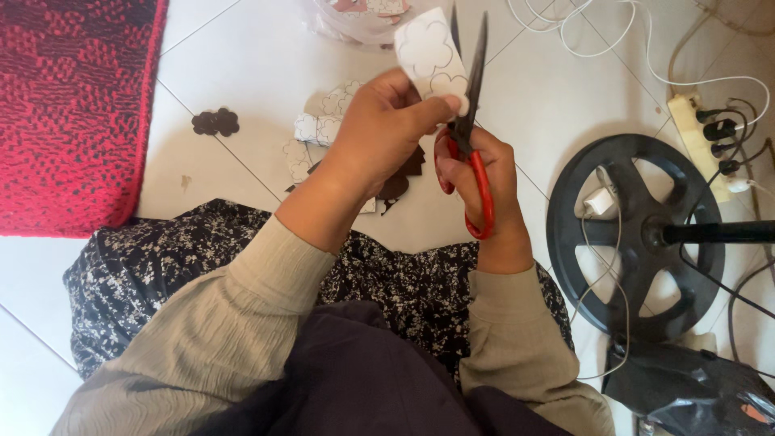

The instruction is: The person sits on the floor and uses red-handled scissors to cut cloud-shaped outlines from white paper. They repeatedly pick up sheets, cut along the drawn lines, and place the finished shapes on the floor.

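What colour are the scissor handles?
Red, on the scissors in the right hand; head view.

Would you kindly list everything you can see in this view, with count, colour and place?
paper piece: one, white with outlined flower shapes, pinched in the left hand
scissors: one pair, red handles, dark blades pointing up, in the right hand
flower cutout: one, dark brown, lying alone on the floor at upper left
paper scraps: several, white and brown, on the floor behind the hands
rug: one, red and black, far left
fan base: one, black, round, right
power strip: one, cream, with black plugs, upper right
cables: several, white, top right
plastic bag: one, black, lower right
floor tiles: white
left hand: one, centre
right hand: one, centre right
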A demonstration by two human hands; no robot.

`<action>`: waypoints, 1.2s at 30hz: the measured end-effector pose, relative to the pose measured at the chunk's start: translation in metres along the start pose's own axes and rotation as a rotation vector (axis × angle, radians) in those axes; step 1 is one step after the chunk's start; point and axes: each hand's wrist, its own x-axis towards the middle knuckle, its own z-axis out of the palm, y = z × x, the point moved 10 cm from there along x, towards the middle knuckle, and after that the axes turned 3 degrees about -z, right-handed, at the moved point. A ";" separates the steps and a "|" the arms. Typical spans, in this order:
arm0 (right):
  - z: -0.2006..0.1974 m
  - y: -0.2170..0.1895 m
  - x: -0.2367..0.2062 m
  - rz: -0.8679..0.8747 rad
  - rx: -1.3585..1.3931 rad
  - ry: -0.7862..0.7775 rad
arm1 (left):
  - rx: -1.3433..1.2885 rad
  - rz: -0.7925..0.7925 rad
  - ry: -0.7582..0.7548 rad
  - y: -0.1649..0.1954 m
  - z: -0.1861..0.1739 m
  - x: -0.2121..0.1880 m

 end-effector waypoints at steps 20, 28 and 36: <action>0.006 -0.008 -0.003 -0.011 0.076 -0.004 | -0.122 -0.155 0.007 -0.008 -0.004 -0.002; 0.005 -0.010 -0.001 -0.063 -0.013 0.075 | -0.240 -0.054 -0.037 -0.006 0.008 -0.009; 0.001 -0.007 0.001 -0.071 -0.025 0.116 | -0.252 -0.017 -0.021 -0.007 0.009 -0.008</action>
